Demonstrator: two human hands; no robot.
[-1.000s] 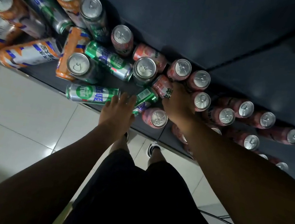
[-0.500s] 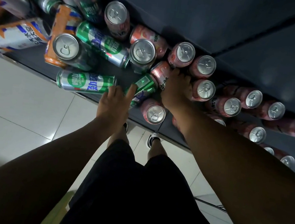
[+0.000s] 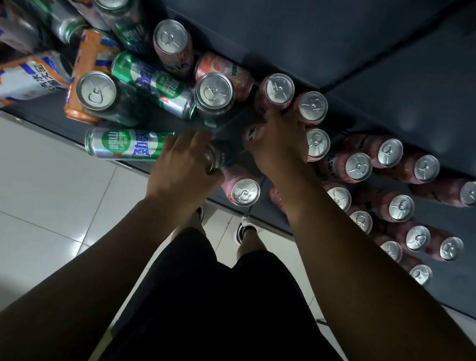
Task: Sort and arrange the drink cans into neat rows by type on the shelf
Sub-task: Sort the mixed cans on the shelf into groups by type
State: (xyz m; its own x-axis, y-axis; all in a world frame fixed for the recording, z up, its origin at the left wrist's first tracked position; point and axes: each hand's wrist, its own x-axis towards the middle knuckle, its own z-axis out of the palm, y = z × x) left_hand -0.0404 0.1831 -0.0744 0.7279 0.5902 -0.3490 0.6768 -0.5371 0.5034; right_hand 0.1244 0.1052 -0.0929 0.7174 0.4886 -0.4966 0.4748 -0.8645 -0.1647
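Two hands amid clutter; left hand (image 3: 185,162) fingers around a can (image 3: 216,159); right hand (image 3: 278,143) grip unclear.

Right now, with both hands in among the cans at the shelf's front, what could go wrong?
1. The green can lies on its side along the shelf's front edge, beside the left hand; a nudge could roll it onto the floor.
2. The right hand reaches between upright pink cans; a knock could topple several.
3. The left hand's grip on its can looks partial, so it may slip.
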